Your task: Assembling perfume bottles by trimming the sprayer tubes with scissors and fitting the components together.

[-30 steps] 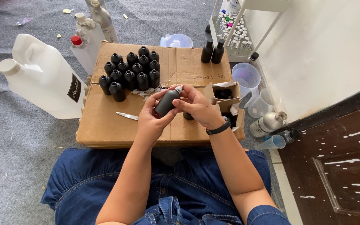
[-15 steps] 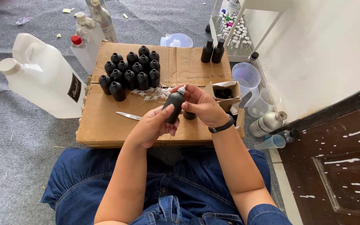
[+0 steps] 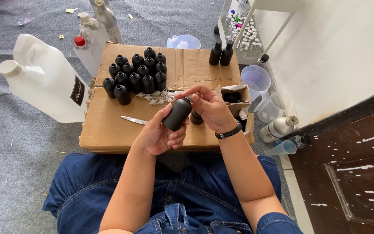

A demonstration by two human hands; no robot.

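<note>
The scene is bright and evenly lit by soft daylight, with no single hard source to be made out. The white wall [image 3: 338,47] at the right is the brightest area and nearly washes out. Shadows are faint and short: a soft one lies under the hands on the cardboard [image 3: 109,125], and another under the white jug [image 3: 48,78] on the grey carpet [image 3: 14,173]. The matte black bottles [image 3: 137,73] give only dull highlights; the metal bottle [image 3: 278,128] shows a small glint. Focus is sharp from centre to edge, with no motion blur. The wide lens bends straight lines slightly near the borders.
</note>
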